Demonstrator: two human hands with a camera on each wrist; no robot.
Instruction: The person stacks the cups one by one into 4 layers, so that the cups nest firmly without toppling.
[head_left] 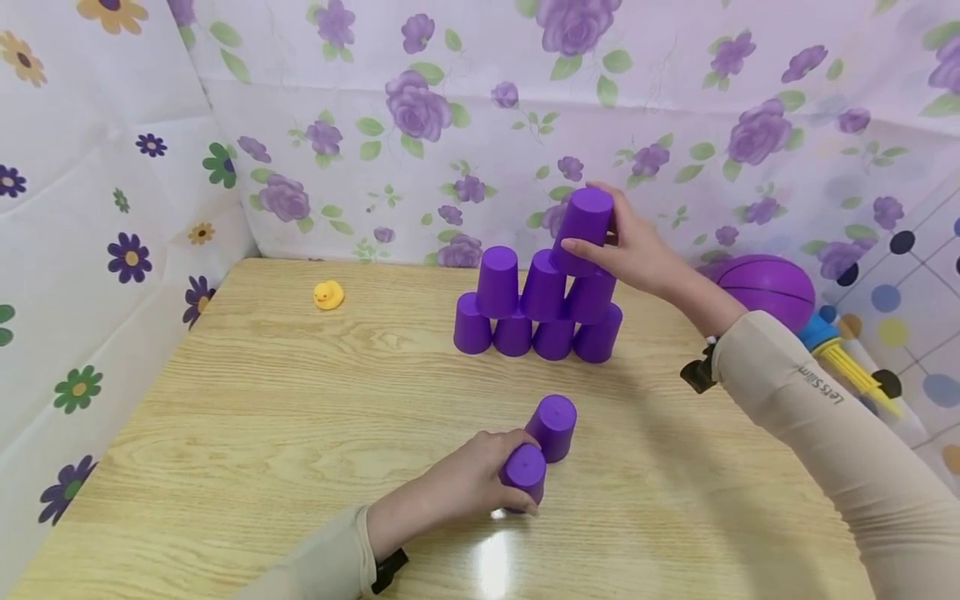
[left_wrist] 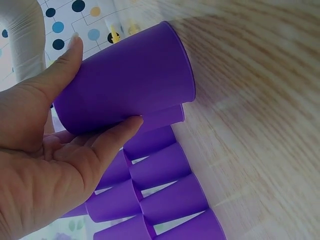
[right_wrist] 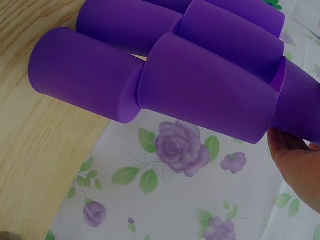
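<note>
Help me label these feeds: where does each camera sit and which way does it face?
Head: on the head, facing down at the table; shows left hand, right hand, sleeves.
Left wrist: looks along the left hand's palm at its held cup.
Right wrist: faces the cup stack; right hand's edge shows.
Shared: all show the cup stack.

Wood-grain table [head_left: 262, 417]; floral cloth walls [head_left: 450, 108]; bright, even light.

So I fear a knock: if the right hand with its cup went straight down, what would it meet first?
Probably the right cup of the second row, just beneath the held cup in the right hand; depth is hard to judge.
</note>
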